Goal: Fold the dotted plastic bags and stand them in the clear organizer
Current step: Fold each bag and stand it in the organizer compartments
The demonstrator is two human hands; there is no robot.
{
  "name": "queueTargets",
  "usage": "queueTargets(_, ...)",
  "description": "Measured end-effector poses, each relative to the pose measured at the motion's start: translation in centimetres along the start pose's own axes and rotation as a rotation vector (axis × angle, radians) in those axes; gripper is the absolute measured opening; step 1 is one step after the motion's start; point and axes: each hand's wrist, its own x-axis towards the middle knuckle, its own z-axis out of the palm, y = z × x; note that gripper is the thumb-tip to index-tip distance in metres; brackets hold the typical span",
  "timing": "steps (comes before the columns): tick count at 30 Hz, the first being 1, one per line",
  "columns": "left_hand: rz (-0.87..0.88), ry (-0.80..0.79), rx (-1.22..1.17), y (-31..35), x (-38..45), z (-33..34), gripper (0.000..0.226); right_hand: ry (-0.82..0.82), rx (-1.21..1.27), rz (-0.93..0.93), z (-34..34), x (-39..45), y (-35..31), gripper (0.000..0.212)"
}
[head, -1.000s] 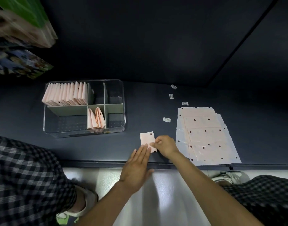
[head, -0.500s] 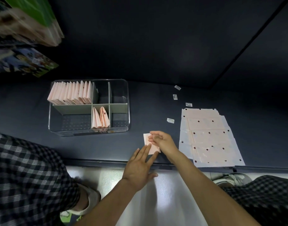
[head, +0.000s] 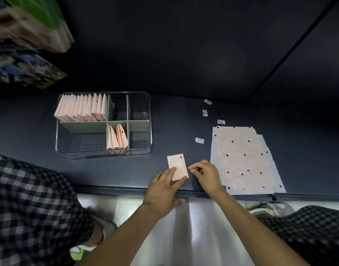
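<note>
Pink bag [head: 178, 167] is now lying flat again near the counter [head: 107, 169] edge, the left hand [head: 163, 191] pressing it with straight fingers while the right hand [head: 204, 174], loosely curled, is letting go, so folding seems nearly finished.

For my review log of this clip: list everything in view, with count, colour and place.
clear organizer: one, transparent, grey dividers, shelf left.
folded bags, back-left compartment: a full row, pink, upright.
folded bags, front-middle compartment: two, pink, upright.
folded bag: one, pink, dotted, flat near shelf edge.
unfolded bags: a stack, pink-white, black dots, shelf right.
small labels: four, white, scattered behind stack.
left hand: fingers flat on folded bag.
right hand: fingers curled at its right edge.
</note>
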Motion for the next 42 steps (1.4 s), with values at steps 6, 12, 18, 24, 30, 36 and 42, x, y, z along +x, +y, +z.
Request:
queueTargets(6, 0.011, 0.019, -0.064, -0.4, 0.6, -0.8, 0.064, 0.006, -0.149, -0.264, -0.2, -1.2, 0.1, 0.011)
queueTargets(12, -0.045, 0.055, -0.225, -1.3, 0.8, -1.5, 0.047, 0.087, -0.444, -0.566, 0.2, -1.7, -0.1, 0.017)
queueTargets(18, -0.086, 0.118, -0.338, -1.4, 1.4, -2.1, 0.036, 0.152, -0.745, -0.759, 0.4, -1.0, -0.5, 0.019)
queueTargets(24, -0.206, 0.255, -0.582, -2.5, 1.6, -4.2, 0.015, 0.199, -0.251, -0.501, -0.6, -0.9, -3.2, 0.009)
queueTargets(30, -0.330, 0.401, -1.099, -5.0, 2.2, -8.9, 0.021, -0.067, 0.395, -0.043, -1.4, 0.0, -7.5, 0.006)
queueTargets(36, -0.433, 0.522, -1.063, -9.2, 1.3, -10.7, 0.007, 0.027, 0.374, -0.020, 0.6, 1.0, -11.3, 0.010)
queueTargets(42, -0.529, 0.503, -0.296, -14.1, 0.2, -10.0, 0.027, 0.120, 0.388, 0.020, 1.3, 2.7, -14.2, 0.012)
